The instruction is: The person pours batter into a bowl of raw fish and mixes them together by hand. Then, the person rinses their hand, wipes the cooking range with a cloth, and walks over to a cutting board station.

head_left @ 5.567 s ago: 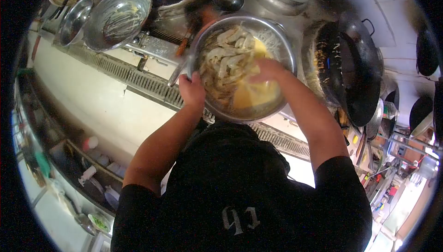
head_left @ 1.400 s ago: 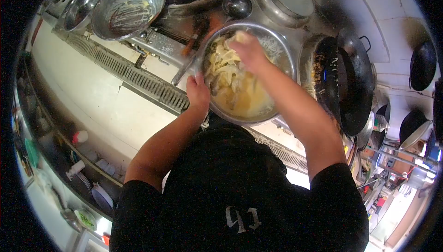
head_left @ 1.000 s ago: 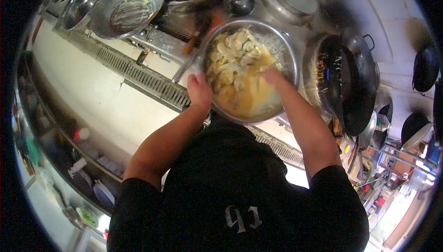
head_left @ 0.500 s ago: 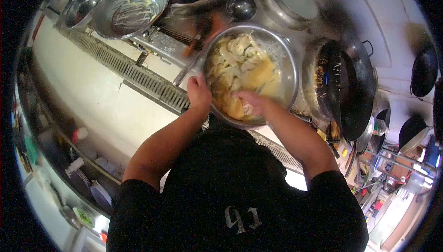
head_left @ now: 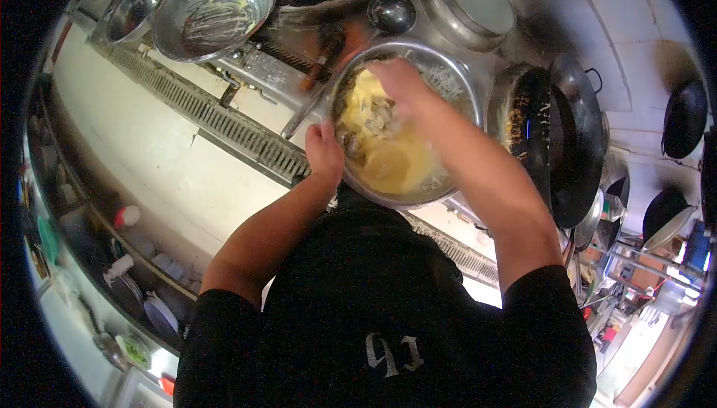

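A large steel mixing bowl point(head_left: 467, 102) stands in front of me. It holds yellow, runny batter point(head_left: 399, 167) and pale, sliced-looking pieces point(head_left: 382, 119) whose kind I cannot make out. My left hand point(head_left: 324, 155) is closed on the bowl's left rim. My right hand point(head_left: 399, 83) is inside at the far side, over the coated pieces. Motion smears it, and its fingers are partly hidden, so their grip is unclear.
Another steel bowl point(head_left: 216, 16), smeared inside, sits at the far left. A dark ladle point(head_left: 391, 13) and a steel pot point(head_left: 478, 4) are behind my bowl. A black wok point(head_left: 579, 139) stands to the right. A slotted drain point(head_left: 179, 94) runs along the counter.
My right hand has moved from the bowl's near side to its far side, and the batter and pieces have shifted. The left hand stays at the rim.
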{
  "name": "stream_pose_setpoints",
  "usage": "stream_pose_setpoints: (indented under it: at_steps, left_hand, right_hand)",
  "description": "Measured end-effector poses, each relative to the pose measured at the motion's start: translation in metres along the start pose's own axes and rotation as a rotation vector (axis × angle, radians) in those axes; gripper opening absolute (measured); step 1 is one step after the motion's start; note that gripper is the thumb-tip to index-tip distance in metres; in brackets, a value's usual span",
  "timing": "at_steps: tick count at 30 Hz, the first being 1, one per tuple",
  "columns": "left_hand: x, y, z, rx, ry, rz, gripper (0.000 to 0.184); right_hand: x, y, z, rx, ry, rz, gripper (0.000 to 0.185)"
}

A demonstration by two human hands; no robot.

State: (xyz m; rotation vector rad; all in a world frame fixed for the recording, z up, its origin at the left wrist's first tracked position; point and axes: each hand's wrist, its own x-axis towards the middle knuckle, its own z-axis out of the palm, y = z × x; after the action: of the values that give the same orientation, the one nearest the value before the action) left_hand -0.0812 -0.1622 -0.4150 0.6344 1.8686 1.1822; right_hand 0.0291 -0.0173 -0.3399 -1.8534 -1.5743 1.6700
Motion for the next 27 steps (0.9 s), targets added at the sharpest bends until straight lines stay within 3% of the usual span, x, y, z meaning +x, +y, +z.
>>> stream_pose_setpoints:
  at_steps: [1,2,4,5,7,11,14,17,20,23,25,27]
  left_hand:
    - [0.0,-0.002,0.0,-0.001,0.001,-0.001,0.034]
    - [0.0,-0.003,0.0,0.016,0.009,0.019,0.035]
    - [0.003,-0.011,0.002,0.033,0.016,0.04,0.035]
    - [0.006,-0.016,0.004,0.018,0.009,0.048,0.035]
    - [0.007,-0.016,0.003,0.002,0.004,0.057,0.036]
    - [0.003,-0.005,0.004,0.068,0.029,0.035,0.036]
    - [-0.001,0.002,0.003,0.083,0.055,0.041,0.035]
    - [-0.003,0.002,0.004,0.084,0.073,0.044,0.035]
    - [-0.002,0.002,0.004,0.097,0.069,0.043,0.034]
    - [0.001,-0.005,0.005,0.13,0.058,0.052,0.034]
    - [0.001,-0.003,0.005,0.142,0.06,0.053,0.034]
    - [-0.002,0.0,0.005,0.124,0.109,0.076,0.035]
  right_hand:
    - [0.006,-0.002,-0.008,-0.381,0.062,-0.118,0.034]
    - [0.011,-0.002,-0.013,-0.382,0.061,-0.117,0.034]
    - [0.017,-0.001,-0.023,-1.095,0.297,-0.468,0.039]
    - [0.018,0.002,-0.026,-1.095,0.298,-0.468,0.039]
    - [0.019,0.01,-0.029,-0.479,0.507,-0.413,0.037]
    - [0.011,0.02,-0.027,-0.554,0.373,-0.371,0.036]
    - [0.011,0.024,-0.016,-0.359,0.355,-0.53,0.022]
    - [0.021,0.017,-0.018,-0.336,0.41,-0.554,0.022]
    - [0.021,0.017,-0.025,-0.203,0.438,-0.553,0.035]
    - [0.005,0.021,-0.028,-0.292,0.333,-0.441,0.039]
    - [0.004,0.034,-0.022,0.136,0.195,-0.389,0.047]
    - [-0.009,0.042,-0.034,0.295,0.106,-0.298,0.05]
